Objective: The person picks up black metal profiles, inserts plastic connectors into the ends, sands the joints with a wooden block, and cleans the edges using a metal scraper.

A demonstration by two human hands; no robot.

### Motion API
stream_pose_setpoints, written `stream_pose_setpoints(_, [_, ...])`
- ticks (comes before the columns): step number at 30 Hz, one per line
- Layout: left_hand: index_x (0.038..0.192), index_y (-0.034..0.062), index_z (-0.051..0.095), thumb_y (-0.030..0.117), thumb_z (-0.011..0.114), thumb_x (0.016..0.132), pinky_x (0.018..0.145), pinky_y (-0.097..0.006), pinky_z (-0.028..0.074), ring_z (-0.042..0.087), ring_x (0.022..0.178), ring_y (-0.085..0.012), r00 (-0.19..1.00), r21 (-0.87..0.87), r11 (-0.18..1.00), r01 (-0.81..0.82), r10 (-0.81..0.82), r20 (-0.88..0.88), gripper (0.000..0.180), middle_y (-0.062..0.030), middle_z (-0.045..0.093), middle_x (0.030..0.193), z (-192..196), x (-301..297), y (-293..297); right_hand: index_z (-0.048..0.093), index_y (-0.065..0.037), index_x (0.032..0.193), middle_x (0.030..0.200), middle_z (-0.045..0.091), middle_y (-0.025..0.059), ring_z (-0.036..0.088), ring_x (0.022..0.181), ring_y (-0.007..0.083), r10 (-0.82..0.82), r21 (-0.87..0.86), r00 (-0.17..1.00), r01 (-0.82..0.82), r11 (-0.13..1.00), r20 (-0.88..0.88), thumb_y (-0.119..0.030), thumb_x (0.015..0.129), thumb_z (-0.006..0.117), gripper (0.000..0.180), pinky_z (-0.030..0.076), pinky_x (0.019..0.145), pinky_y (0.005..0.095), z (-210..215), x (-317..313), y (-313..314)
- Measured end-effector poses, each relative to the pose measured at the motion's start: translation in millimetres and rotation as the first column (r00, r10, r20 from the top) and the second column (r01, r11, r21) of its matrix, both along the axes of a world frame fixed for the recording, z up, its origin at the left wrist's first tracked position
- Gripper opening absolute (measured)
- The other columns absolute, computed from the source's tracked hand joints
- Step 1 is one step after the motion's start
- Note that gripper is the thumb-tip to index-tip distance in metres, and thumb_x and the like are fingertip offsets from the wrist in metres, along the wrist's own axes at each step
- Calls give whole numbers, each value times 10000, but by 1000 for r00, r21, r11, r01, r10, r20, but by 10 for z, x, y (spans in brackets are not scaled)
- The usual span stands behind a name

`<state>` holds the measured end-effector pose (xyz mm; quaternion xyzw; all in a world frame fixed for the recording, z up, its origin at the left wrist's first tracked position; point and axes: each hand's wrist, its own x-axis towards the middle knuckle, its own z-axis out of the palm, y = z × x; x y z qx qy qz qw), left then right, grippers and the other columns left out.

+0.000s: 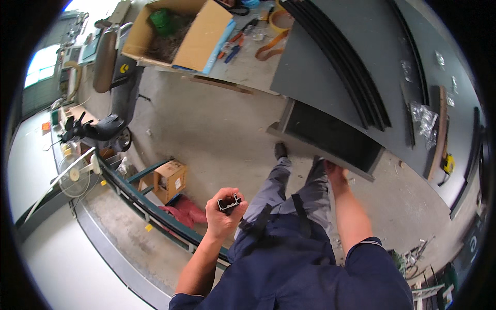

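My left hand is closed around a short dark profile piece with a channel-shaped, silvery cut end that faces up. How far the piece runs below my fingers is hidden. My right arm reaches down by my right leg, and my right hand is beside the front edge of an open grey drawer with a dark inside. The fingers of that hand are turned away, so what they touch or hold does not show.
Ahead stands a grey worktable bearing long black curved strips, plastic bags and a yellow tape measure. An open cardboard box is at its far left. A scooter and a green metal frame stand left.
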<state>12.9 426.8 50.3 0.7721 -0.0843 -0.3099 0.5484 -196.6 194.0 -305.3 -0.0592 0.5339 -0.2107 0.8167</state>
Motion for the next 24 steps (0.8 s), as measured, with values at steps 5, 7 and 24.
stream_pose_setpoints(5, [964, 14, 581, 59, 762, 761, 630, -231, 471, 555, 649, -90, 993, -2, 993, 118, -118, 24, 276, -24, 618, 727, -16, -120, -112, 626, 13, 1023, 847, 670, 98, 620, 673, 167, 793, 119, 599, -784, 609, -112, -53, 819, 582, 218, 467, 523, 269, 1150, -125, 576])
stream_pose_setpoints(7, [960, 14, 580, 60, 763, 759, 625, -230, 470, 554, 643, -93, 987, 11, 988, 153, -154, 46, 276, -25, 618, 725, 17, -142, -152, 628, 25, 1051, 868, 678, 87, 626, 714, 133, 920, -60, 390, -920, 387, -44, -31, 825, 566, 241, 493, 585, 260, 1542, -119, 567])
stream_pose_setpoints(24, [1074, 9, 547, 92, 704, 843, 626, -222, 434, 533, 700, -97, 991, 13, 992, 126, -126, 41, 291, -54, 606, 786, 129, -251, 258, 700, -148, 900, 858, 669, 160, 642, 831, 366, 140, -166, 154, -983, -74, -978, -162, 740, 604, 188, 521, 719, 426, 914, 716, -925])
